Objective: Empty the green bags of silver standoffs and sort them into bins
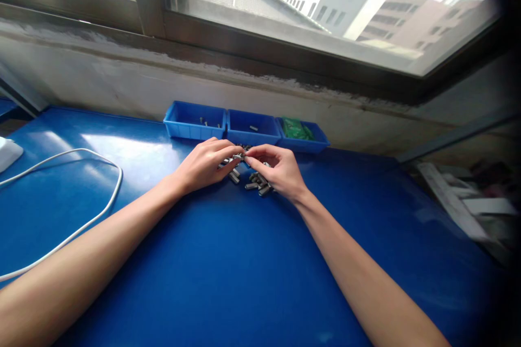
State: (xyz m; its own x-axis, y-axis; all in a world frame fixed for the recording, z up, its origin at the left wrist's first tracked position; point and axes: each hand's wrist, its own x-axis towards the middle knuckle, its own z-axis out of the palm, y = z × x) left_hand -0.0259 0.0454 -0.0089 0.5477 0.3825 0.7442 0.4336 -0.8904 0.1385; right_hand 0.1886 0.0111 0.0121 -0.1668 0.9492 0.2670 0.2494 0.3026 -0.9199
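Observation:
My left hand [209, 164] is closed, with thumb and index finger pinching a small shiny metal piece [239, 156]. The fingertips of my right hand [281, 171] are pressed together and meet the left fingertips at that piece. Whatever sits between the right fingertips is too small to make out. Beneath and between both hands lies a loose pile of short grey metal cylinders [259, 183], partly hidden by the fingers. A few more cylinders [234, 176] rest under the left thumb.
Three joined blue bins [195, 131] stand along the wall behind the hands; two hold a few small metal pieces, the right one a green plastic bag [296, 129]. A white cable [120, 176] curves over the blue table [228, 271] at left. A window frame [285, 54] rises behind.

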